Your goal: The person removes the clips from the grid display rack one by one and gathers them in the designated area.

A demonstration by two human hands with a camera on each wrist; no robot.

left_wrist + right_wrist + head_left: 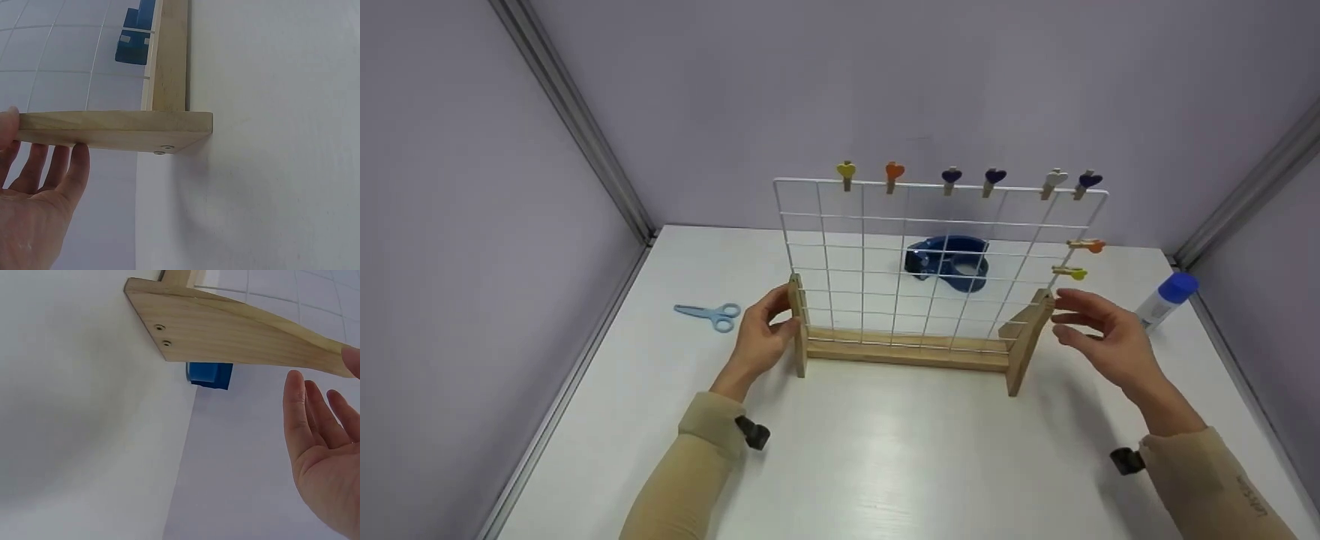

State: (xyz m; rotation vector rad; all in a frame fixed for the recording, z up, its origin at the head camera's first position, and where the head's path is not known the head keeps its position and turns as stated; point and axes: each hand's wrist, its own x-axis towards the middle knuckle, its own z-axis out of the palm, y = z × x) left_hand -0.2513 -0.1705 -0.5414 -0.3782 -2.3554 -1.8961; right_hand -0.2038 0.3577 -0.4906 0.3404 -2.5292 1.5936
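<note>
A white wire grid rack (864, 225) stands upright in a wooden base (907, 355) with wooden side supports. Heart-topped mini clothespins, such as the orange one (894, 171), line its top edge, and two more sit on its right edge. My left hand (761, 337) holds the left side support (118, 121), its thumb at the edge and fingertips at the outer face. Beside the right side support (236, 332) is my right hand (1110, 341), fingers spread and loosely bent. A gap shows between its fingertips and the wood in the right wrist view.
Behind the grid lies a dark blue tape dispenser (960, 281). Light blue scissors (709, 312) lie left of the rack. A glue stick with a blue cap (1177, 287) is beyond my right hand. Grey walls enclose the white table (870, 450) at the back and sides.
</note>
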